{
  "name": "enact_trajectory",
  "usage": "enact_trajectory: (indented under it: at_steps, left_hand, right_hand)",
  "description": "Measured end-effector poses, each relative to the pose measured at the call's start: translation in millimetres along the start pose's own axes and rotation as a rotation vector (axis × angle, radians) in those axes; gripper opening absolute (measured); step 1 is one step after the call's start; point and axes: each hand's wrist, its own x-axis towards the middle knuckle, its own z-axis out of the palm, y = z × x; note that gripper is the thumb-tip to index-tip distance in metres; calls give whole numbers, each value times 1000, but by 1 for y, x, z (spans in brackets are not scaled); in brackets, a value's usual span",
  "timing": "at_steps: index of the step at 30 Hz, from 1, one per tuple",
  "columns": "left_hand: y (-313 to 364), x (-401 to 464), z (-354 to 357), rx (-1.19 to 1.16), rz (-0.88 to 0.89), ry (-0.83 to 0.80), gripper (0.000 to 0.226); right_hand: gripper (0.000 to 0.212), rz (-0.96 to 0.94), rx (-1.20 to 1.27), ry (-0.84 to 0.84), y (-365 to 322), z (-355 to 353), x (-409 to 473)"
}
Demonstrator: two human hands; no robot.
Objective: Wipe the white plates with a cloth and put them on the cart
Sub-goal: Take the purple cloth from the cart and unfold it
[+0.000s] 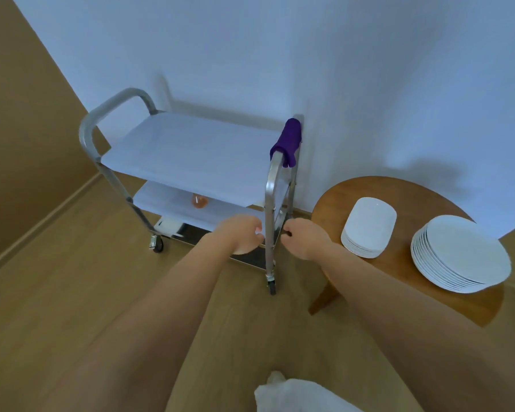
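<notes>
1. The steel cart (87,129) stands against the wall at left, its top shelf bare; an orange object (199,200) lies on the middle shelf
2. The left hand (241,234) hangs loosely curled in front of the cart, holding nothing
3. A purple cloth (289,141) is draped over the cart's right handle; soft and light, it should lift off with a simple pinch
4. The right hand (305,237) hangs just beside the cart's right post, fingers curled under; whether they grip anything cannot be told
5. On the round wooden table (333,203) sit two stacks of white plates: rounded-square ones (369,224), then round ones (461,254). They look stiff, smooth and breakable, best taken singly by the rim
</notes>
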Motion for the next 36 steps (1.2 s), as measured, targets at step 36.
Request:
enact_trajectory:
  at_steps: [36]
  left_hand:
    - [-62,353,-89,245,545,71,99]
  right_hand:
    - [42,421,257,363,49,-73,297]
